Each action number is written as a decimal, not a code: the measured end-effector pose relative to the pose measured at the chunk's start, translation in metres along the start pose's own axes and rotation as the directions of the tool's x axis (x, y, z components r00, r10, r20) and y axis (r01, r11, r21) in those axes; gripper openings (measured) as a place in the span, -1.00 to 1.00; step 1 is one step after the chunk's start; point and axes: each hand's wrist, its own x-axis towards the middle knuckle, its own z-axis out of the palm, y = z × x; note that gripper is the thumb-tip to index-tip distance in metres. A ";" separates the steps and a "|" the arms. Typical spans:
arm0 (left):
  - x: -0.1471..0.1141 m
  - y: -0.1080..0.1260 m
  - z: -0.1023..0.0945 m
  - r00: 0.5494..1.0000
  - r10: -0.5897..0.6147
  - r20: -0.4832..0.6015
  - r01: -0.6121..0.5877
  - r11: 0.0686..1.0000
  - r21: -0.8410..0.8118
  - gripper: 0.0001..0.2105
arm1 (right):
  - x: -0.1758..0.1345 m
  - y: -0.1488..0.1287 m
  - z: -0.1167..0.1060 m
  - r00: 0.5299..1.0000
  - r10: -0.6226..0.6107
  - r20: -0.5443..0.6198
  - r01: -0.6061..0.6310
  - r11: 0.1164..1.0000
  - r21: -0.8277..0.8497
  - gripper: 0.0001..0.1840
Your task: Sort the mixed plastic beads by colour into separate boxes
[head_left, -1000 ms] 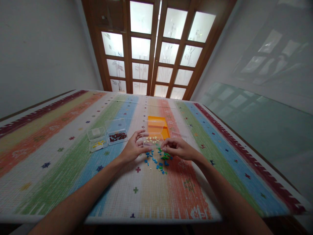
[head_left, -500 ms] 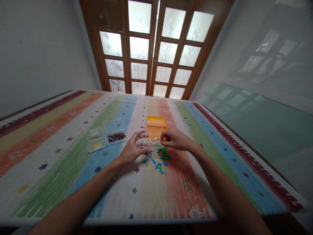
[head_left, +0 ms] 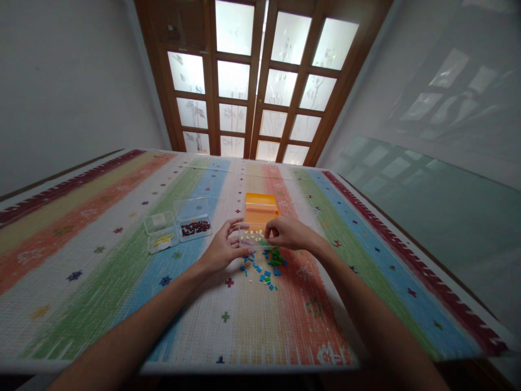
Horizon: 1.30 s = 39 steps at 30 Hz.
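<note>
My left hand (head_left: 223, 244) grips the left side of a clear plastic box (head_left: 253, 244), thumb at the near edge and fingers along the far side. Several small cream-white pieces (head_left: 253, 234) lie inside it. Over the box's right end is my right hand (head_left: 287, 231), its fingertips pinched together; whatever is between them is too small or hidden to make out. Just below the box, green bricks (head_left: 277, 257) sit in a small heap, with blue bricks (head_left: 258, 267) scattered around them on the cloth. Behind the box stands an open orange case (head_left: 260, 200).
To the left, one open clear box holds dark red pieces (head_left: 196, 227) and another holds yellow pieces (head_left: 164, 239). A striped tablecloth (head_left: 195, 320) covers the table. A glass-paned wooden door (head_left: 252, 103) stands beyond, with walls on both sides.
My right hand has shifted very slightly left over the clear box, still pinched. My left hand keeps its hold, and the whole view has drifted a little.
</note>
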 end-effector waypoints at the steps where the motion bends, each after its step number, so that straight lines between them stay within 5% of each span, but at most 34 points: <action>1: 0.000 0.000 0.000 1.000 0.001 0.002 -0.001 1.000 -0.002 -0.24 | -0.001 0.001 0.000 1.000 -0.010 0.001 0.010 1.000 0.024 -0.84; 8: 0.001 -0.003 -0.001 1.000 -0.009 -0.005 0.009 0.999 -0.032 -0.24 | -0.011 0.011 -0.005 0.992 -0.081 -0.094 0.089 0.992 0.085 -0.73; 20: 0.001 -0.003 0.000 0.999 -0.029 -0.043 0.027 0.998 -0.054 -0.25 | -0.023 0.009 0.001 0.995 -0.102 -0.004 0.102 0.995 -0.007 -0.62; 31: 0.003 -0.005 -0.002 0.999 -0.027 -0.040 0.025 0.998 -0.050 -0.26 | -0.032 0.008 -0.002 0.982 -0.121 -0.146 0.129 0.990 0.051 -0.74; 39: 0.002 -0.004 0.000 0.998 0.002 -0.070 -0.005 0.999 -0.038 -0.25 | -0.039 -0.003 0.025 0.977 -0.211 0.036 0.206 0.974 0.098 -0.82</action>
